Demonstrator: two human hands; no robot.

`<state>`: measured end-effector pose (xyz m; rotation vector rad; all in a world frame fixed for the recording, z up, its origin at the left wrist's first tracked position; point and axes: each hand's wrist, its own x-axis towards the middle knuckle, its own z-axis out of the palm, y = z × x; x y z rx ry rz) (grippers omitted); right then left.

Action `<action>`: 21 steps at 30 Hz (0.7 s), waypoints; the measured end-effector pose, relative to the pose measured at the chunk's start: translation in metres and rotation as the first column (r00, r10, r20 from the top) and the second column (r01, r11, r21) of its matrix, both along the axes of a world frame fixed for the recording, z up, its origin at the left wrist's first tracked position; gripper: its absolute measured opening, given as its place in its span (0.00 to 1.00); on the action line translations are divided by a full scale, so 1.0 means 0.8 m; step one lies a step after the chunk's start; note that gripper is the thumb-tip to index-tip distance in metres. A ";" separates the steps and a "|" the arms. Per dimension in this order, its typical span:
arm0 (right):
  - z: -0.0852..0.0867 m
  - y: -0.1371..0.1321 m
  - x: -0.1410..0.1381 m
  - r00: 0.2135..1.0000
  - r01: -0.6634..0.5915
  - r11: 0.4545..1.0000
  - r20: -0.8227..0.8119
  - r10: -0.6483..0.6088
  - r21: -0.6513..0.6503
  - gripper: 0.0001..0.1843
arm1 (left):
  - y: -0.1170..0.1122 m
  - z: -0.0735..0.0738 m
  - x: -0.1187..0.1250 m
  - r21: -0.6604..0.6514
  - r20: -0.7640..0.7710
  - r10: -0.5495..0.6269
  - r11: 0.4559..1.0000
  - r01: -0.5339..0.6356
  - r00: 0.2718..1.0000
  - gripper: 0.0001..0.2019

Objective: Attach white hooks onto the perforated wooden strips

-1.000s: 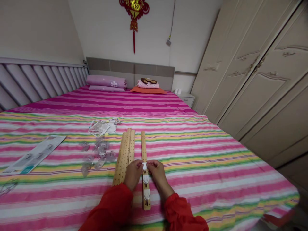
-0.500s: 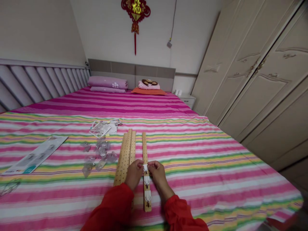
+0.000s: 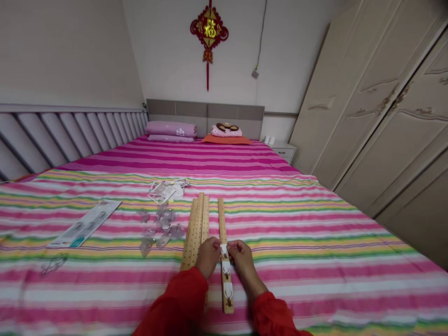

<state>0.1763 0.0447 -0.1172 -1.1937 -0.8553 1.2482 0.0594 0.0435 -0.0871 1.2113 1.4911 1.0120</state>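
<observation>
A narrow wooden strip with holes [image 3: 222, 221] lies lengthwise before me on the striped sheet. My left hand [image 3: 209, 255] and my right hand [image 3: 242, 257] pinch the top white hook [image 3: 224, 249] from either side, over the strip. Nearer to me on the same strip sit a second white hook [image 3: 226, 268] and a third white hook [image 3: 228, 290], in line with the first. Just left of my left hand, several more perforated wooden strips [image 3: 196, 224] lie side by side. The fingertips partly cover the top hook's edges.
Left of the strips are clear plastic hooks [image 3: 164, 221] in a loose pile, and opened packaging [image 3: 168, 190] behind them. A flat hook card [image 3: 86, 224] and a thin wire-like loop [image 3: 54, 263] lie farther left. Pillows [image 3: 171, 130] stand at the headboard; a wardrobe [image 3: 367, 107] rises right.
The camera view has shifted, so everything appears farther right and slightly lower. Both hands keep their pinch on the top white hook, and the strip stays beneath it.
</observation>
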 end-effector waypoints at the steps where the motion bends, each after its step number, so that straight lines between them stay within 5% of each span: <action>1: 0.001 -0.002 0.001 1.000 -0.007 1.000 0.003 0.007 0.003 0.09 | -0.002 0.004 -0.005 0.007 0.010 -0.011 1.000 0.011 1.000 0.06; 5: 0.002 -0.006 0.003 0.999 -0.033 0.999 0.011 0.032 0.021 0.10 | 0.001 0.025 -0.064 0.192 -0.048 -0.026 0.981 0.035 0.998 0.10; 7: 0.002 -0.007 0.003 1.000 -0.028 0.999 0.010 0.028 0.033 0.11 | 0.012 0.035 -0.112 0.351 -0.206 0.084 0.936 -0.007 0.975 0.11; 10: 0.000 -0.008 0.002 1.000 -0.018 0.999 0.010 0.017 0.051 0.12 | 0.036 0.043 -0.179 0.492 -0.526 0.234 0.868 0.068 0.817 0.15; 13: -0.002 -0.007 0.002 1.000 -0.016 0.999 0.015 0.016 0.052 0.13 | 0.056 0.044 -0.218 0.402 -0.765 0.252 0.906 0.134 0.593 0.16; 21: -0.001 -0.008 0.005 0.999 -0.029 0.998 0.024 0.027 0.048 0.12 | 0.060 0.057 -0.240 0.248 -0.925 0.143 0.930 0.273 0.353 0.15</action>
